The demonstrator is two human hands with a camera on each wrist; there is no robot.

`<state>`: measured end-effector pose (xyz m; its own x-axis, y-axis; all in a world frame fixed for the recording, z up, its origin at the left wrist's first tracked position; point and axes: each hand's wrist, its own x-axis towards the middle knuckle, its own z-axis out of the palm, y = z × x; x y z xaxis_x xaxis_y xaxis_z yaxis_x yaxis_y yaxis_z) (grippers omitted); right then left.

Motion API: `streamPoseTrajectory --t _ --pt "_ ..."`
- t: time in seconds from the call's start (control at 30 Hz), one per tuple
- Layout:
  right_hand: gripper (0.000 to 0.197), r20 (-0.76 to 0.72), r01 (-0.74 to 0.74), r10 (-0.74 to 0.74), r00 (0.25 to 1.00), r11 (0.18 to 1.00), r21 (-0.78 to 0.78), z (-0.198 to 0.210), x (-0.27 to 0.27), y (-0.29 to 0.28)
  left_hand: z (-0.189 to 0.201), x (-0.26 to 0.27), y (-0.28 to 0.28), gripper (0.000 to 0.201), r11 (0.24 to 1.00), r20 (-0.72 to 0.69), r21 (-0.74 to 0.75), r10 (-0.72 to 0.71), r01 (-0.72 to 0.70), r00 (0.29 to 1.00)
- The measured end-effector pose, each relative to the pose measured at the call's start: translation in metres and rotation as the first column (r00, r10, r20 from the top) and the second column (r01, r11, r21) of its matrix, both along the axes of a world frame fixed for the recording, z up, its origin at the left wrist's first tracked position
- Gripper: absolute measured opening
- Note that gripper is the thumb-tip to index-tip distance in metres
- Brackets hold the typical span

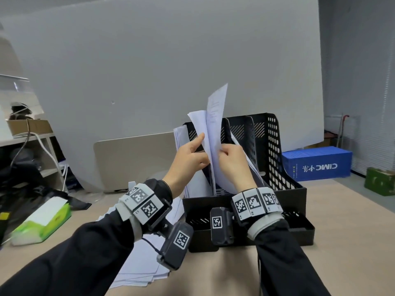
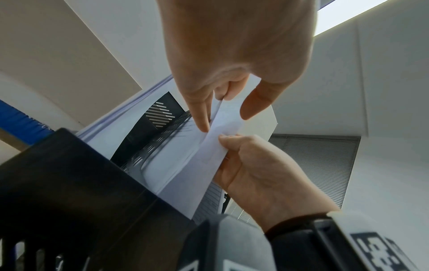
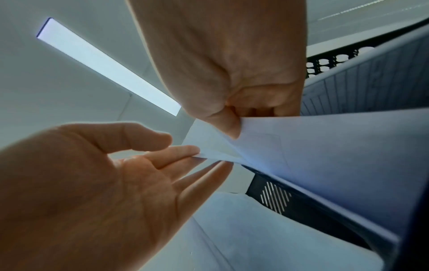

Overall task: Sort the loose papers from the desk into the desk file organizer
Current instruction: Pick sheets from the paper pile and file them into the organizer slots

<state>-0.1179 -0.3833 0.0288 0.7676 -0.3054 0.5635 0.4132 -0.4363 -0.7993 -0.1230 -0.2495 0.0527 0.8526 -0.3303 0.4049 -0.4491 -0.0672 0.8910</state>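
A black perforated file organizer [image 1: 273, 146] with several upright slots stands on the tan desk. White sheets [image 1: 215, 124] rise out of one of its left slots. My right hand [image 1: 228, 154] pinches their right edge between thumb and curled fingers [image 3: 232, 126]. My left hand [image 1: 192, 150] is beside it on the left. In the right wrist view its straight fingers [image 3: 176, 154] touch and part the sheets' edge, with the thumb held apart. More sheets [image 1: 181, 137] lean in the leftmost slot. Loose papers [image 1: 139, 268] lie on the desk under my left forearm.
A green and white tissue pack [image 1: 42, 221] lies at the left, next to a black bag [image 1: 25, 178]. A blue box [image 1: 318, 163] and a green box [image 1: 380, 182] sit to the right of the organizer. A large white board [image 1: 171, 60] stands behind it.
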Motion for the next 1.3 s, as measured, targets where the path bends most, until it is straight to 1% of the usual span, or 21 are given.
streamPoseTrajectory --t 0.03,0.1,0.17,0.2,0.27,0.4,0.43,0.5,0.53,0.57,0.6,0.67,0.73,0.8,0.83,0.9,1.0,1.07,1.17,1.23,1.3 --pt "0.044 -0.022 -0.015 0.016 1.0 1.0 0.018 -0.002 0.0 0.0 -0.001 0.001 0.0 0.076 1.0 0.004 0.004 0.007 -0.007 1.0" --pt "0.04 -0.168 -0.015 0.013 0.986 1.0 -0.012 -0.009 0.005 0.0 -0.002 0.0 0.001 0.075 1.0 0.011 0.018 0.01 -0.011 1.0" --pt "0.025 -0.375 -0.03 -0.016 0.927 0.993 -0.116 -0.016 0.01 0.0 -0.004 -0.002 0.003 0.075 0.999 0.01 0.047 0.002 -0.003 1.0" --pt "0.018 -0.449 -0.05 -0.03 0.893 0.985 -0.165 -0.018 0.01 0.0 -0.005 -0.003 0.003 0.075 0.998 0.008 0.06 0.002 -0.002 1.0" --pt "0.012 -0.507 -0.086 -0.037 0.861 0.972 -0.217 -0.017 0.009 0.002 -0.006 -0.004 0.005 0.075 0.997 0.012 0.071 0.005 -0.006 1.0" --pt "0.013 -0.464 -0.097 -0.015 0.886 0.972 -0.216 -0.01 0.002 0.008 -0.008 -0.004 0.008 0.07 0.997 0.015 0.08 -0.024 0.023 1.0" --pt "0.019 -0.471 -0.109 -0.006 0.882 0.97 -0.216 -0.008 0.0 0.009 -0.009 -0.005 0.008 0.067 0.996 0.01 0.087 -0.037 0.036 0.999" --pt "0.051 -0.487 -0.134 0.024 0.873 0.972 -0.192 -0.006 0.0 0.011 -0.011 -0.006 0.008 0.056 0.995 -0.017 0.079 -0.053 0.054 0.998" --pt "0.061 -0.471 -0.133 0.038 0.881 0.977 -0.169 -0.005 0.0 0.011 -0.012 -0.006 0.009 0.049 0.996 -0.029 0.067 -0.056 0.058 0.998" --pt "0.066 -0.429 -0.122 0.045 0.902 0.981 -0.154 -0.003 -0.001 0.011 -0.013 -0.006 0.01 0.043 0.997 -0.034 0.057 -0.056 0.058 0.998" --pt "0.066 -0.373 -0.098 0.04 0.927 0.986 -0.138 -0.001 -0.001 0.011 -0.015 -0.006 0.012 0.039 0.997 -0.033 0.052 -0.049 0.051 0.998" --pt "0.059 -0.252 -0.034 0.011 0.968 0.995 -0.089 0.001 -0.002 0.01 -0.017 -0.005 0.016 0.041 0.998 -0.021 0.059 -0.029 0.03 0.999" --pt "0.046 -0.147 0.025 -0.026 0.989 1.0 -0.01 0.004 -0.005 0.011 -0.018 -0.005 0.024 0.042 0.998 0.006 0.069 -0.008 0.008 1.0" --pt "0.03 -0.063 0.049 -0.044 0.997 0.995 0.081 0.008 -0.01 0.013 -0.016 -0.005 0.034 0.035 0.997 0.03 0.076 0.009 -0.011 1.0" --pt "0.024 -0.038 0.032 -0.028 0.999 0.991 0.128 0.011 -0.014 0.014 -0.015 -0.006 0.039 0.033 0.997 0.032 0.077 0.022 -0.024 0.999" --pt "0.021 -0.029 -0.073 0.081 0.996 0.973 0.22 0.016 -0.022 0.021 -0.014 -0.007 0.049 0.031 0.995 0.02 0.079 0.061 -0.063 0.998" --pt "0.022 -0.084 -0.255 0.294 0.952 0.915 0.313 0.017 -0.029 0.038 -0.016 -0.008 0.062 0.029 0.983 0.008 0.107 0.151 -0.151 0.989" --pt "0.022 -0.141 -0.332 0.403 0.904 0.871 0.362 0.011 -0.027 0.053 -0.021 -0.007 0.073 0.028 0.967 -0.021 0.141 0.216 -0.211 0.976" --pt "0.022 -0.239 -0.359 0.512 0.825 0.801 0.478 -0.005 -0.02 0.076 -0.032 -0.003 0.098 0.025 0.946 -0.115 0.162 0.299 -0.279 0.947" --pt "0.02 -0.273 -0.352 0.587 0.762 0.73 0.585 -0.019 -0.016 0.092 -0.044 0.001 0.118 0.016 0.945 -0.24 0.146 0.32 -0.292 0.916" --pt "0.022 -0.305 -0.331 0.647 0.699 0.671 0.663 -0.036 -0.013 0.109 -0.062 0.006 0.137 0.015 0.937 -0.381 0.148 0.349 -0.316 0.856"
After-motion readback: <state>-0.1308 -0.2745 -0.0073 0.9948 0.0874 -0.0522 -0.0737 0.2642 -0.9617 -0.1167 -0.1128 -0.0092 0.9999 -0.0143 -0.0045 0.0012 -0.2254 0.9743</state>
